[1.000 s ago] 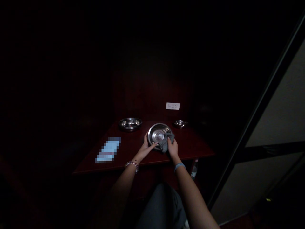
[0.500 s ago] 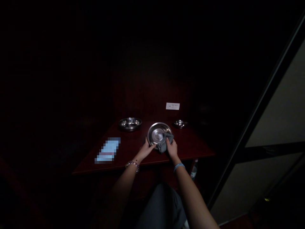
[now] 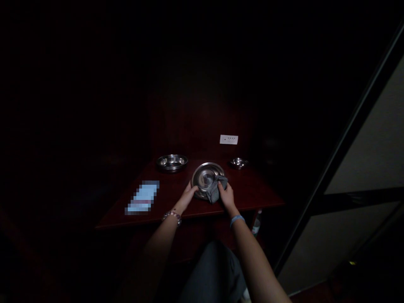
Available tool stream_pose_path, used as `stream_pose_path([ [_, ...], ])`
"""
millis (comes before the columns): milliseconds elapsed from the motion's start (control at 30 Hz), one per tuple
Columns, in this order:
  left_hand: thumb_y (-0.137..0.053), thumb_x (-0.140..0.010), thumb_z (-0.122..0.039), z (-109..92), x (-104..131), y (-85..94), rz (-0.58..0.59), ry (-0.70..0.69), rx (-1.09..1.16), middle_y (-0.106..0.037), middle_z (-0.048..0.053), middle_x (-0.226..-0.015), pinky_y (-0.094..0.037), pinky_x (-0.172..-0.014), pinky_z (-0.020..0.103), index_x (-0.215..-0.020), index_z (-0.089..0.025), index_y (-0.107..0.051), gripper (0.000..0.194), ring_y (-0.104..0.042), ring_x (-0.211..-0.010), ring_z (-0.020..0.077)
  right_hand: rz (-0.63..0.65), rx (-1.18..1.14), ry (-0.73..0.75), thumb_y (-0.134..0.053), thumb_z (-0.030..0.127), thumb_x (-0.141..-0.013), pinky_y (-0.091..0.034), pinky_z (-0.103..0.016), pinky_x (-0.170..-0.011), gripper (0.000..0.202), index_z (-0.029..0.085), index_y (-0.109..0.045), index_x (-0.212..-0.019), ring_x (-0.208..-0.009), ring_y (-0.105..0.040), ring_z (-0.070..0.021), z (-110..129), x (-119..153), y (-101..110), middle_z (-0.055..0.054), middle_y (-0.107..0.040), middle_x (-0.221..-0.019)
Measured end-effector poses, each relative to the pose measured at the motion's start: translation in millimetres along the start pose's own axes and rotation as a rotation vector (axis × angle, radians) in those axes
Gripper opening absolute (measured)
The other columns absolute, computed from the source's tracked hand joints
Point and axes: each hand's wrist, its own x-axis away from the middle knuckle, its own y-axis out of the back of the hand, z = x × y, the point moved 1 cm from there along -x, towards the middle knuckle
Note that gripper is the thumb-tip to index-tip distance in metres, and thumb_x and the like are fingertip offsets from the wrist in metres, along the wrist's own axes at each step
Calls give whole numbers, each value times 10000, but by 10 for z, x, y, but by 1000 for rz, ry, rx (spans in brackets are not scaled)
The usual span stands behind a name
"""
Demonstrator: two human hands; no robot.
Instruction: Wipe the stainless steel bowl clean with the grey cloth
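A shiny metal bowl (image 3: 205, 176) is held tilted above the dark red table, its inside facing me. My left hand (image 3: 187, 198) grips the bowl's lower left rim, thumb over the edge. In my right hand (image 3: 227, 197) is a grey cloth (image 3: 216, 190), pinched against the bowl's lower right inner side and rim. The fingers behind the bowl are hidden. A wider metal basin (image 3: 172, 163) rests on the table to the left, and a small metal bowl (image 3: 239, 163) sits at the back right.
The dark red table (image 3: 170, 202) has its front edge just under my wrists. A pixelated light-blue patch (image 3: 143, 198) lies at its left. A white socket panel (image 3: 229, 139) is on the back wall. Below the table's right edge stands a bottle (image 3: 256, 224).
The bowl has shifted slightly left, together with my left hand and the cloth. My left thumb has moved to the lower left rim. Both hands keep their hold.
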Motion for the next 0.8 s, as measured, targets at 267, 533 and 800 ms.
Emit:
stream_pose_path([
  [267, -589, -692, -200, -51, 38, 1, -49, 101, 26, -730, 91, -1274, -401, -1173, 449, -1285, -159, -646, 596, -592, -1298, 298, 11, -12, -7, -614, 520, -876, -538, -330, -883, 361, 202, -732, -999, -975, -723, -247, 32, 10, 1, -95, -785, -1044],
  [533, -623, -762, -200, -12, 42, -6, -9, 45, 21, -667, 70, -1405, -320, -1235, 417, -1375, -206, -606, 614, -520, -1402, 268, -24, 1, -8, -621, 511, -864, -532, -315, -865, 345, 205, -734, -977, -936, -719, -246, 95, 39, 30, -85, -791, -1008],
  [800, -655, -815, -247, -85, 61, -45, -14, 6, 4, -668, 95, -1397, -280, -1256, 432, -1397, -195, -585, 589, -503, -1421, 276, -8, 21, -20, -621, 537, -870, -530, -313, -863, 382, 200, -737, -1005, -945, -719, -247, 86, 41, 25, -92, -791, -1017],
])
